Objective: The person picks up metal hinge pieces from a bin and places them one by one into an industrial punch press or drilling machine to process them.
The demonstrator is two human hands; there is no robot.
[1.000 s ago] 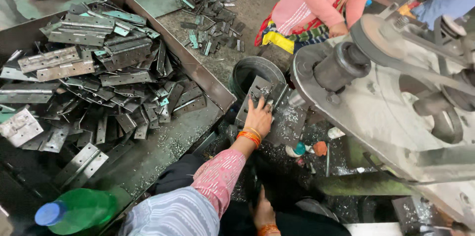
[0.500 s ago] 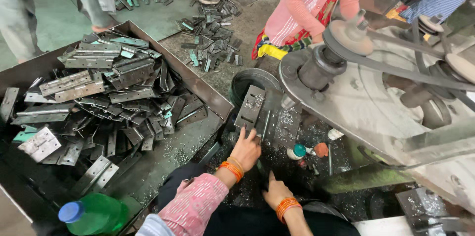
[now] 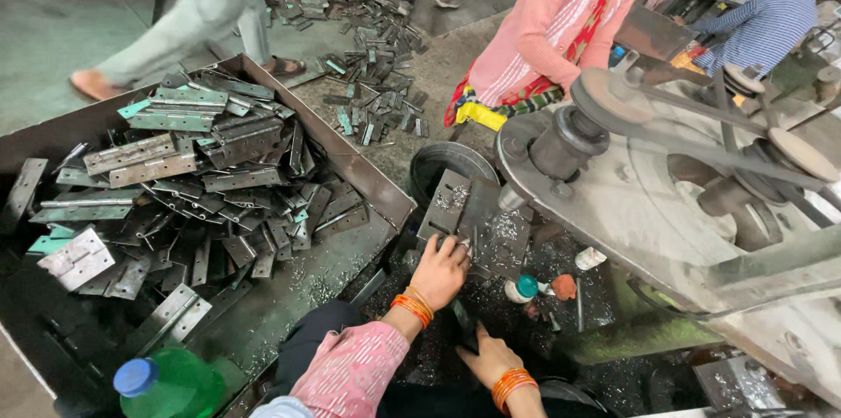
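Observation:
My left hand [image 3: 441, 272], in a pink sleeve with orange bangles, reaches forward. Its bent fingertips rest on the lower edge of a grey slotted metal plate [image 3: 445, 201] that leans against a dark round ring [image 3: 438, 159]. Metal shavings [image 3: 504, 234] lie beside it. My right hand [image 3: 489, 357], also with orange bangles, sits lower and nearer to me. Its fingers point at a dark metal strip [image 3: 464, 329]; I cannot tell whether it grips it.
A large rusty bin [image 3: 368, 180] with several metal hinges [image 3: 158, 159] fills the left. A green bottle with a blue cap [image 3: 171, 383] stands at its near corner. A belt-driven press machine [image 3: 666, 199] is to the right. A person in pink [image 3: 543, 32] squats behind; another walks past [image 3: 188, 19].
My left hand has drawn back from the upper plate to its lower edge. My right hand has come up into view. A person has walked in behind the bin.

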